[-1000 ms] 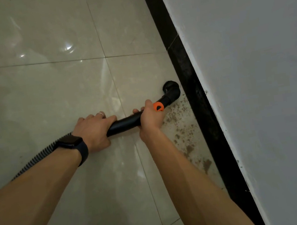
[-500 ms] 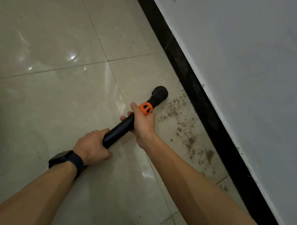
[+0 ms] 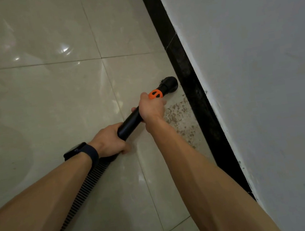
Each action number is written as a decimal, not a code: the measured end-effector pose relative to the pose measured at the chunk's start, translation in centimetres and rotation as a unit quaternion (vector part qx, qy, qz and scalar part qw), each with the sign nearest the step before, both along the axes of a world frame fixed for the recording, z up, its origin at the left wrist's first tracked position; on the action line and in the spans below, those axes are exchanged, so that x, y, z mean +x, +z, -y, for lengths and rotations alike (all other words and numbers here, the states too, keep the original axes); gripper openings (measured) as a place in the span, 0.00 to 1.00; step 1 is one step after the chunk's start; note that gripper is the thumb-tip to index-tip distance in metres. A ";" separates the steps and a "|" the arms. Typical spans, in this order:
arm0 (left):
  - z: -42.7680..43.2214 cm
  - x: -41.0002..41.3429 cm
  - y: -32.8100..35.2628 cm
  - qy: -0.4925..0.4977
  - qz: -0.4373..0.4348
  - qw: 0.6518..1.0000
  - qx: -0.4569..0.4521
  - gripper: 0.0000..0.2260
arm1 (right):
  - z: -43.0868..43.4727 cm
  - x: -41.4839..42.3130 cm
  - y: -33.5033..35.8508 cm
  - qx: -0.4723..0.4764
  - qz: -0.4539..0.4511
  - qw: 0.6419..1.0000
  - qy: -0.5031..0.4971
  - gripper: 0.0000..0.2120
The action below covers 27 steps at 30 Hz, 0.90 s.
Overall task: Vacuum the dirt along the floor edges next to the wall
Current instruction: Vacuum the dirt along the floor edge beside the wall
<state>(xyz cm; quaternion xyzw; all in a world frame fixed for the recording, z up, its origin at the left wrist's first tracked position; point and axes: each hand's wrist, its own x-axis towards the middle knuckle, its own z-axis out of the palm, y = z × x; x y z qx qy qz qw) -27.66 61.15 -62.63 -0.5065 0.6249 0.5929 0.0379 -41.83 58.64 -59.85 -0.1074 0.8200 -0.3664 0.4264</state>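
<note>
A black vacuum wand (image 3: 130, 124) with an orange ring (image 3: 155, 94) ends in a round brush nozzle (image 3: 170, 85) that sits on the floor tile right beside the black skirting (image 3: 192, 81). My right hand (image 3: 151, 108) grips the wand just behind the orange ring. My left hand (image 3: 110, 140), with a dark watch on the wrist, grips the wand's rear end where the ribbed hose (image 3: 87, 186) begins. Brown dirt specks (image 3: 179, 117) lie scattered on the tile along the skirting, nearer to me than the nozzle.
A white wall (image 3: 261, 79) rises on the right above the skirting. Glossy beige floor tiles (image 3: 46, 101) with thin grout lines spread to the left and ahead.
The nozzle has moved right, from out on the tile to right against the skirting. The view has shifted right; the orange object at the left edge is out of sight. Both hands keep their grip.
</note>
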 end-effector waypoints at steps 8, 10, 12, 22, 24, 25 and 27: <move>0.8 -1.9 -0.5 0.047 -0.015 0.996 0.078 0.11 | 2.4 -1.1 -1.5 0.056 -0.102 0.992 0.043 0.23; 0.9 -2.5 -0.5 0.041 -0.017 0.996 0.079 0.11 | 2.5 -2.0 -1.7 0.062 -0.105 0.991 0.046 0.24; 1.0 -3.0 -0.5 0.034 -0.013 0.996 0.078 0.11 | 2.5 -2.4 -1.7 0.067 -0.110 0.990 0.049 0.23; 0.5 -3.2 -0.1 -0.008 0.000 1.000 0.023 0.12 | 1.0 -2.7 -1.0 -0.003 -0.034 0.999 0.008 0.16; 0.1 -2.7 0.1 -0.023 0.004 1.000 -0.011 0.16 | -0.1 -2.8 -0.6 -0.042 0.009 0.999 -0.021 0.16; -0.1 -2.4 0.2 -0.031 0.008 0.999 -0.032 0.18 | -0.6 -2.6 -0.4 -0.061 0.031 0.997 -0.036 0.17; -0.5 -1.3 0.2 -0.045 0.019 0.996 -0.069 0.19 | -1.5 -1.9 -0.3 -0.089 0.064 0.992 -0.059 0.19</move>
